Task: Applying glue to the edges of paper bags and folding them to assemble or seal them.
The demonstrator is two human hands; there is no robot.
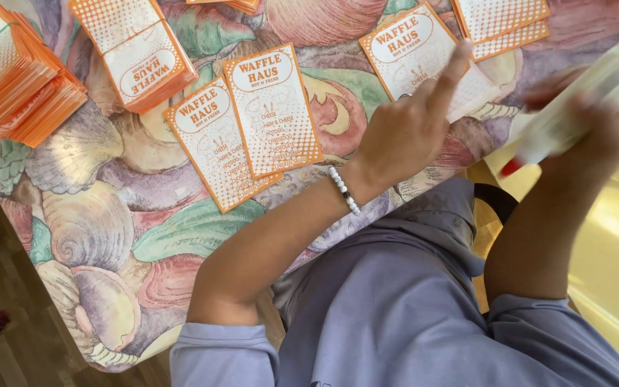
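Observation:
My left hand (413,118) rests on the table, its index finger stretched out and pressing on an orange-and-white paper bag (413,46). A white bead bracelet (344,190) circles that wrist. My right hand (600,125) is blurred and grips a white glue bottle (596,89) with a red tip (510,167) pointing down toward the table edge. Two more flat orange-and-white paper bags (248,122) lie overlapping to the left of my left hand.
Stacks of the same orange-edged bags (19,82) sit at the top left, another stack (141,54) beside them, and more bags (503,21) at the top right. The shell-patterned tablecloth (102,244) covers the table. Wooden floor (1,315) shows at left.

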